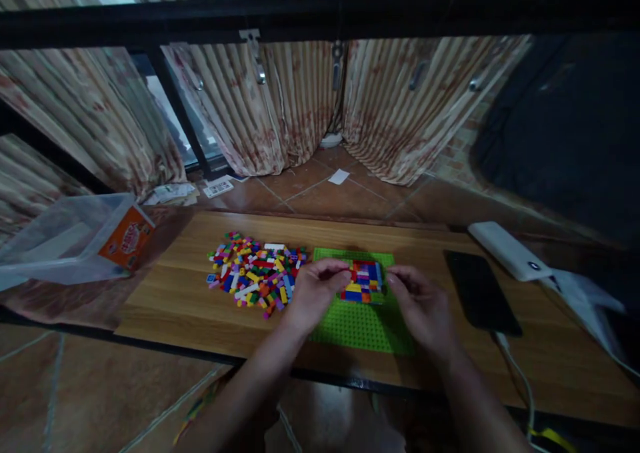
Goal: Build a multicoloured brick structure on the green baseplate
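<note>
**Asker:** Green seemed to be the main colour. What was it?

**Describer:** Green was a studded baseplate lying flat on a wooden worktop. A block of built-up bricks in red, yellow, blue and purple sat on the far half of the plate.

**Asker:** Where were the hands?

**Describer:** Both reached in from the near edge. The left hand rested on the plate's left side, fingers curled with the tips touching the left edge of the brick block. The right hand was at the block's right edge, fingers bent inward against it. Each grip was closed to a pinch at the block; whether either one held a loose brick, I could not tell, since the picture was dim and the pieces small.

**Asker:** What else lay there?

**Describer:** A pile of loose bricks in many colours was spread just left of the plate. To the right lay a dark phone, face up, with a white cable running off its near end. Beyond it sat a white power bank. Off the worktop's left end stood a clear plastic tub with an orange label. Striped curtains hung behind, above a tiled floor.
</note>
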`<state>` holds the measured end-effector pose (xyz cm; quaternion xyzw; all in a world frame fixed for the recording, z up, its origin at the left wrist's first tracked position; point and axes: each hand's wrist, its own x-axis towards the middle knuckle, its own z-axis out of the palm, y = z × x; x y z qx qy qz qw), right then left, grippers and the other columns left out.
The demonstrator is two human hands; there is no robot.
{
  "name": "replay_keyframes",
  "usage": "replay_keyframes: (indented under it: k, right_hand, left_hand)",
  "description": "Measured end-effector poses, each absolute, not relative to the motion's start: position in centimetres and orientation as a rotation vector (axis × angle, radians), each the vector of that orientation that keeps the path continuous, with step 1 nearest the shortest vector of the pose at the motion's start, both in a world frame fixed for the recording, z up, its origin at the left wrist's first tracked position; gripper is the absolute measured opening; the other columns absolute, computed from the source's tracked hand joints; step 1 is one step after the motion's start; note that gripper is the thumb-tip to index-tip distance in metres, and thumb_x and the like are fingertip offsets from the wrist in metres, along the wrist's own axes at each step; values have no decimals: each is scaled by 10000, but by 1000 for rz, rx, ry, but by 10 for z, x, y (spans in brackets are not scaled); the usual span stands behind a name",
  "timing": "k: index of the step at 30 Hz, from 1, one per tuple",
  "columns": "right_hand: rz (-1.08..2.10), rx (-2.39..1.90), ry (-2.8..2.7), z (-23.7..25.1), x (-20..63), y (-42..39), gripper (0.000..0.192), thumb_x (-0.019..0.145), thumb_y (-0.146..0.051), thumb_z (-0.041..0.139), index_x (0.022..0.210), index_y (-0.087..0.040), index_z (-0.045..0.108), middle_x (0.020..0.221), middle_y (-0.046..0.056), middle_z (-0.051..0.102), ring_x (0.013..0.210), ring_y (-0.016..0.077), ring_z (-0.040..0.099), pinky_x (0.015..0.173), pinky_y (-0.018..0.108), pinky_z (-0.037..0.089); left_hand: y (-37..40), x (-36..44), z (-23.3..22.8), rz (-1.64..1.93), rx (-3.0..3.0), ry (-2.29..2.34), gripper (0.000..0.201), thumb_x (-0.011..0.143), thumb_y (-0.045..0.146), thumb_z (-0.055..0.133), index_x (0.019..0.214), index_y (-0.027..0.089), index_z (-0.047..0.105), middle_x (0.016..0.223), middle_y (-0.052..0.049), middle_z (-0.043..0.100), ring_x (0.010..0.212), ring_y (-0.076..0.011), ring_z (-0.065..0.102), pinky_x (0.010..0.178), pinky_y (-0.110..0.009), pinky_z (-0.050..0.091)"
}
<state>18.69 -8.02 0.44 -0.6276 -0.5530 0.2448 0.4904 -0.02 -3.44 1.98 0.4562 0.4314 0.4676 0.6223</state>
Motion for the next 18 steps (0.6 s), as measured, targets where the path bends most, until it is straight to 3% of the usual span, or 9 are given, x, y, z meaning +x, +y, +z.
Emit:
replay_keyframes:
  k: [6,18]
  right_hand:
    - [716,-1460,-1549,4,191,-81,276,860,-397,624,1078,-241,689,989,35,714,869,184,653,790,321,501]
    - [722,-1546,-1537,-1,204,-78,201,855,-380,613,962,-237,704,972,31,705,887,193,644,796,326,480]
  left_hand:
    - [-43,32,14,962,880,924,167,719,220,726,860,132,713,772,-29,720,669,-108,645,678,-237,527]
    - [-38,39,10,873,1086,1069,111,804,194,619,867,138,690,705,-4,676,568,-87,598,550,-186,482]
